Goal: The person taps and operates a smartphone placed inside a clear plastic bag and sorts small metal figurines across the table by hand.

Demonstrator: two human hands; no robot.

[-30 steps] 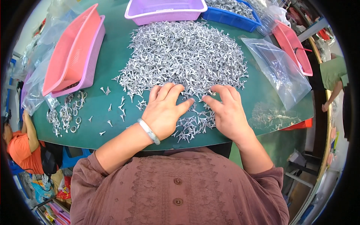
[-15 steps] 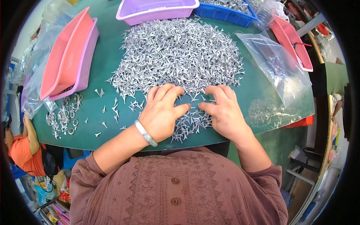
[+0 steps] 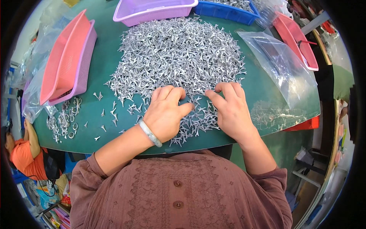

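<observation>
A broad heap of small silver tower-shaped metal charms (image 3: pixel 179 53) covers the middle of the green table (image 3: pixel 103 45). At its near edge, my left hand (image 3: pixel 164 114) rests with bent fingers on the charms, its thumb apart from them; a pale bangle (image 3: pixel 149 133) circles that wrist. My right hand (image 3: pixel 233 112) touches the heap's near right edge, thumb and forefinger slightly apart. I see no charm held in either hand, though the left fingertips are partly hidden. Between my hands and toward me lies a smaller group of charms (image 3: pixel 196 124).
Stacked pink and purple baskets (image 3: pixel 63 63) stand at left, near key rings (image 3: pixel 71 118) and stray charms (image 3: pixel 113 110). A purple basket (image 3: pixel 156 11) and blue tray (image 3: pixel 228 12) line the far side. At right are a clear bag (image 3: pixel 272 65) and pink basket (image 3: pixel 293 38). An orange-sleeved person (image 3: pixel 28 152) is at left.
My right thumb has moved up and away from me, closer to the forefinger. More charms show in the smaller near group. My left hand has barely moved.
</observation>
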